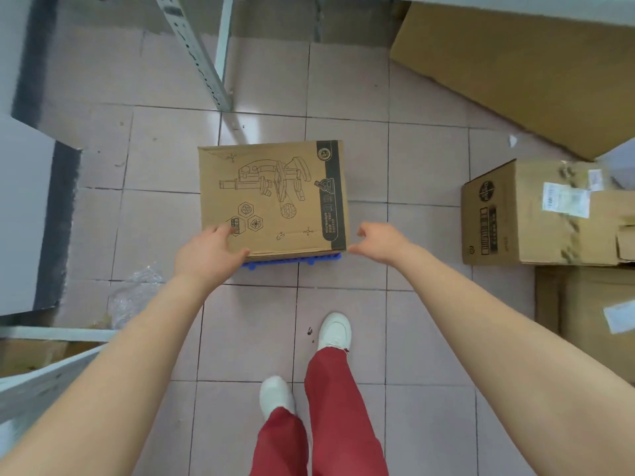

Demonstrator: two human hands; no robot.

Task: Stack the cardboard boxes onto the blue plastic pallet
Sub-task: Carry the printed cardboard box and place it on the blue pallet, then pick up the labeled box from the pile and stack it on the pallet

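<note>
A cardboard box [271, 197] printed with a microscope drawing sits on the blue plastic pallet [292, 261], of which only a strip of the near edge shows under the box. My left hand [206, 252] rests on the box's near left corner, fingers on its top, thumb at the near edge. Just off the near right corner is my right hand [376, 243], fingers apart and holding nothing; I cannot tell whether it touches the box.
Another cardboard box [522, 214] with labels stands on the floor at the right, with more cartons [591, 304] below it. A large flat cardboard sheet [515, 70] lies at the top right. Metal shelf posts [196, 53] rise behind the pallet. Grey shelving [24, 201] fills the left.
</note>
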